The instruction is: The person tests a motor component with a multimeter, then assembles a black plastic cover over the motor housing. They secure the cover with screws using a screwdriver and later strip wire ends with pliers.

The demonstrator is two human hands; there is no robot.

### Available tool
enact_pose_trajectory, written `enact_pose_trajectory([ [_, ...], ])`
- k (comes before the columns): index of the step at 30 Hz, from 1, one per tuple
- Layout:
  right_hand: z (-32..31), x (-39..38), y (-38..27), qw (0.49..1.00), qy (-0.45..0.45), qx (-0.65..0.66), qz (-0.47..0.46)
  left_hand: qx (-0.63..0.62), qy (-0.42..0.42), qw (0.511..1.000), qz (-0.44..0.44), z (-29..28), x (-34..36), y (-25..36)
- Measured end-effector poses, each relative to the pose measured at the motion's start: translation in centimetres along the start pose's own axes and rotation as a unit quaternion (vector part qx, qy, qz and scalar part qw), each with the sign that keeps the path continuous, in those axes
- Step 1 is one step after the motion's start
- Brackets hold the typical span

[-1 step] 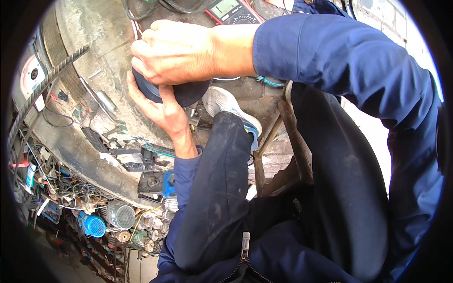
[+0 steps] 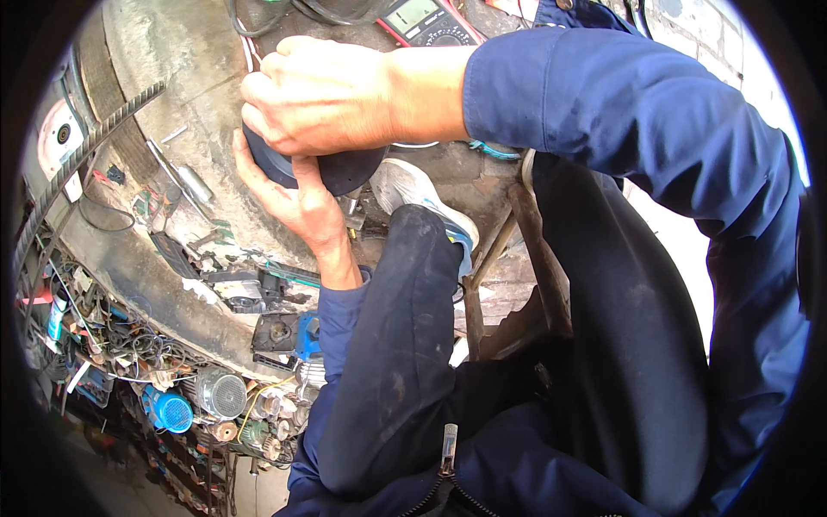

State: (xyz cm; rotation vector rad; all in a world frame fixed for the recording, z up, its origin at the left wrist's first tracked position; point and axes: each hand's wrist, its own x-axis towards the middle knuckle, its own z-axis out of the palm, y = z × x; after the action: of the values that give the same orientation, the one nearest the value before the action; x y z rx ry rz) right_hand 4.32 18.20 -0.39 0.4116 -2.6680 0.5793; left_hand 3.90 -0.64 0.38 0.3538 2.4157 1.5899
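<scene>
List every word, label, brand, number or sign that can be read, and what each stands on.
No text reads clearly.
Red-edged multimeter: screen marks too blurred to read; dial markings too small.
Black round part: no lettering shows on the visible surface.

A black, round-edged part [image 2: 355, 170] is showing its dark lower portion beneath the right hand [image 2: 323, 95], which is hiding its upper area, while the left hand [image 2: 303, 205] is cupping its lower-left edge.
</scene>
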Motion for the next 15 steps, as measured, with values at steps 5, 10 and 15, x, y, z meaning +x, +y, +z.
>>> enact_pose_trajectory([
  [5,-0.2,0.0,1.2,0.996,0.031,0.078,-0.019,0.076,0.001,0.997,0.017,-0.3,0.1,0.3],
  [10,-1.1,0.1,0.9,0.993,0.027,0.116,-0.022,0.046,0.013,0.999,0.0,-0.1,-0.1,0.5],
  [15,-1.9,0.6,0.3,0.997,-0.032,0.077,0.0,-0.004,0.012,1.0,-0.01,-0.1,-0.2,0.0],
])
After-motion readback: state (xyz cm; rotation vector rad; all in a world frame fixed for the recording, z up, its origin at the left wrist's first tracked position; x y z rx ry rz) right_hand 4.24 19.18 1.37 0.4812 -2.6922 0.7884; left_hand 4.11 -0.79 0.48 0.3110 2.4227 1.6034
